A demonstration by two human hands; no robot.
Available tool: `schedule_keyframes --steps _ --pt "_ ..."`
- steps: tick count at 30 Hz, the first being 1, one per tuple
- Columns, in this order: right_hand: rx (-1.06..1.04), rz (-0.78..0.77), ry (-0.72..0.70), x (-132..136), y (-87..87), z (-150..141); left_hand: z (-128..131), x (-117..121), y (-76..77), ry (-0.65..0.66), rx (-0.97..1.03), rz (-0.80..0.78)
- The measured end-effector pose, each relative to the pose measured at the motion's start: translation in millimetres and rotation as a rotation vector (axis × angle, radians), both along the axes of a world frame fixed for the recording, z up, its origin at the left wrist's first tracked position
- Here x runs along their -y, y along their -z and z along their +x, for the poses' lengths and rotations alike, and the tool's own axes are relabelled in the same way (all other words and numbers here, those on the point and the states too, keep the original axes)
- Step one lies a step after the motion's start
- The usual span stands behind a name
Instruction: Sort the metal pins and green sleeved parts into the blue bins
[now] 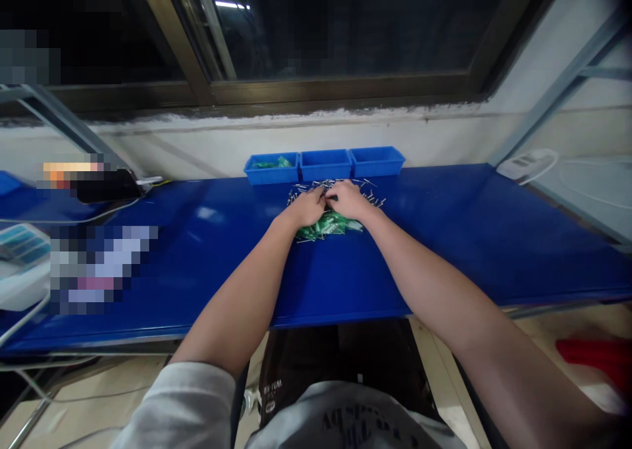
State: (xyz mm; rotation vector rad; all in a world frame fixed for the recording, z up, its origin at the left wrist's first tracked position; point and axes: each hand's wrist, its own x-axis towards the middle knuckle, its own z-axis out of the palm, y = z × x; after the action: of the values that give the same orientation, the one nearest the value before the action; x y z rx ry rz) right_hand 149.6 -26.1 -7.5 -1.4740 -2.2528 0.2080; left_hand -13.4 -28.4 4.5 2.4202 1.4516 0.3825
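While your forearms reach over the blue table point(444, 238), your left hand point(309, 208) and right hand point(349, 199) come close together above a pile of small things. Your fingers curl downward, their tips near each other, but I cannot tell whether they are clamped on anything. Thin silvery pieces point(379, 203) lie scattered around your hands, mostly on the far side, and green pieces point(330, 224) lie heaped between your wrists, on the side nearer you. Beyond the pile, 3 blue bins point(326, 170) stand in a row near the wall; the leftmost holds more green pieces.
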Motion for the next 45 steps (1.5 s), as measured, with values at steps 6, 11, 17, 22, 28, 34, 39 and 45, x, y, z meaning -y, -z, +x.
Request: schedule_keyframes --steps 6,11,17,22,28,34,39,45 --pt "0.013 0.005 -0.033 2.6 -2.7 -0.9 0.3 -0.1 0.5 0.011 0.000 0.020" --pt "0.022 0.057 -0.021 4.4 -2.9 -1.5 0.1 0.2 -2.9 0.029 0.003 0.155" --pt "-0.140 0.119 0.002 1.4 -7.6 1.8 -1.5 -2.0 -9.7 -0.007 0.111 0.324" --pt "-0.278 0.130 0.057 1.4 -11.0 3.2 -2.0 -0.2 -13.1 -0.045 0.223 0.312" --pt "-0.738 0.069 -0.008 -2.3 -9.8 -0.4 -1.8 3.3 -16.0 -0.079 0.255 0.288" --pt "-0.961 -0.043 0.001 -11.3 -7.5 7.7 0.3 0.0 -10.4 -0.059 0.318 0.285" --pt "-0.889 0.024 0.179 -26.7 -4.4 32.5 -8.2 -11.6 -5.5 -0.246 0.286 0.274" --pt "-0.469 0.070 0.466 -35.0 -0.2 61.6 -18.2 -19.0 -2.8 -0.412 0.162 0.184"
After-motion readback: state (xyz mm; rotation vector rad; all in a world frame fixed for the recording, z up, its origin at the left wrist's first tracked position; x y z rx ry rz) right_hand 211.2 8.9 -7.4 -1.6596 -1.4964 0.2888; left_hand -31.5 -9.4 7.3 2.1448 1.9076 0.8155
